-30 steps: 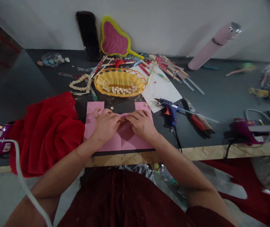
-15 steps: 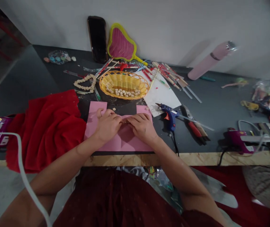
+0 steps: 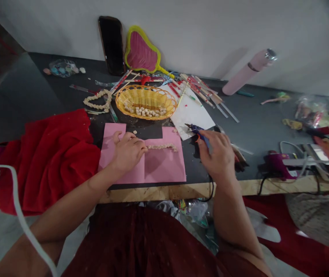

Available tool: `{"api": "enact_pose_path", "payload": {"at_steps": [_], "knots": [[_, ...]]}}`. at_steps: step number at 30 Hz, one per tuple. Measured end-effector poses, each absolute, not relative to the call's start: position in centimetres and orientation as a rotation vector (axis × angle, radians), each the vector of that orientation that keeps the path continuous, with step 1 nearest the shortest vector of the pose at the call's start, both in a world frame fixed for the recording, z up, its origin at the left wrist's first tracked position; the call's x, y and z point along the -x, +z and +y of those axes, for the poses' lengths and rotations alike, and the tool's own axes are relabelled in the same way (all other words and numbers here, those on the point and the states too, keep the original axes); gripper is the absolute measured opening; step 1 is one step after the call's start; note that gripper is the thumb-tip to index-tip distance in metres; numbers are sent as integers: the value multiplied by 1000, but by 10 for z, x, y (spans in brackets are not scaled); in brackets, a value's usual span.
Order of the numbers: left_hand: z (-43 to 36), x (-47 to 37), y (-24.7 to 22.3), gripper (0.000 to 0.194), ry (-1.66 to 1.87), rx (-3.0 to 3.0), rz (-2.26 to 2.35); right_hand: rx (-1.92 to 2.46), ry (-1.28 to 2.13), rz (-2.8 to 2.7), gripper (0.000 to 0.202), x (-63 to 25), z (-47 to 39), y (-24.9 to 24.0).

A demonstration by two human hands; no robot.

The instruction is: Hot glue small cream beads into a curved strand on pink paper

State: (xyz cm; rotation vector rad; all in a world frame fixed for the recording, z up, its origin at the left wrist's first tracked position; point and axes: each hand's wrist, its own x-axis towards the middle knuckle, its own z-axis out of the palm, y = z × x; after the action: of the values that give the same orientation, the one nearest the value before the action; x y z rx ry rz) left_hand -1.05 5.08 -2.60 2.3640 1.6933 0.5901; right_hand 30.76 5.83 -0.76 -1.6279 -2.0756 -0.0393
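Note:
My left hand [image 3: 128,151] is closed, pinching the left end of a strip of small beige pieces [image 3: 163,146] above a pink paper [image 3: 164,167]. To the right, my right hand [image 3: 218,153] is over the blue glue gun [image 3: 195,128], its fingers wrapped round the body and the nozzle pointing left. The palm hides most of the handle. Behind the paper stands a yellow woven basket [image 3: 145,92] holding several beige pieces. A heart-shaped ring of similar pieces [image 3: 88,103] lies left of the basket.
A red cloth [image 3: 52,154] lies at the left. Pliers [image 3: 241,159] are beside my right hand. Sticks, a white sheet [image 3: 193,111], a pink bottle [image 3: 242,77], a phone [image 3: 112,46] and a yellow-rimmed paddle [image 3: 142,52] stand or lie behind. A white cable [image 3: 20,207] crosses at left.
My right hand has left the strip and moved right to the glue gun, taking hold of it. The strip now shows. My left hand still pinches its end. The view has shifted slightly.

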Motion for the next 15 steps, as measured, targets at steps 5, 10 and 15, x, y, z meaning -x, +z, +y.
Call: {"api": "enact_pose_path", "payload": {"at_steps": [5, 10, 15], "knots": [[51, 11, -26, 24, 594, -2375, 1673, 1906, -20, -1869, 35, -336, 39, -19], [51, 12, -30, 25, 582, -2393, 1677, 1990, 142, -1761, 42, -335, 34, -38], [51, 11, -30, 25, 584, -2365, 1677, 2059, 190, -1718, 57, -332, 38, -41]]}}
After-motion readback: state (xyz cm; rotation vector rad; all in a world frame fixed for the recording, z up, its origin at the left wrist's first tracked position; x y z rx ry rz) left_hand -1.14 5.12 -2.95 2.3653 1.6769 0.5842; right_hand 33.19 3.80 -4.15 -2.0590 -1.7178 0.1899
